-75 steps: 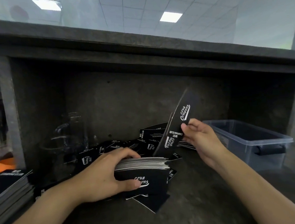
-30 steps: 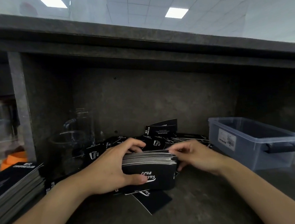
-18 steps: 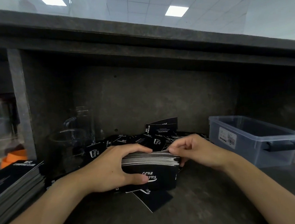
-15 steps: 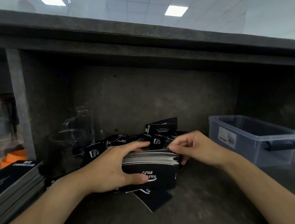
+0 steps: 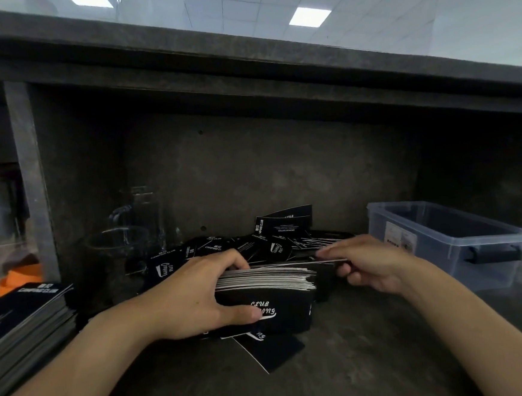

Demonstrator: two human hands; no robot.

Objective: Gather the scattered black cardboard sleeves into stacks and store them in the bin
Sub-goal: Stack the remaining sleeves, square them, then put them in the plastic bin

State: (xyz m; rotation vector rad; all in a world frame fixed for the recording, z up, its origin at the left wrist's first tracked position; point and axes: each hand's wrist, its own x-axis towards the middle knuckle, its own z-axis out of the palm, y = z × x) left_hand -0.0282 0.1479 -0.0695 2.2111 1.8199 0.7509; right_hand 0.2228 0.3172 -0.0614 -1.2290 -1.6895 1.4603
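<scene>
– What can you read?
– "CLUB" on the front of the stack that your left hand grips, thumb in front. "CAMPING CLUB" on the loose sleeves behind it. The label on the bin is too small.
– And my right hand?
– Curled round the stack's right end. The bin stands at the right edge of the shelf, with open room toward its front edge.

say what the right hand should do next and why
Probably lay the sleeve the right hand pinches onto the stack the left hand grips: its edge sits just above the stack's right end, not yet flush.
</scene>
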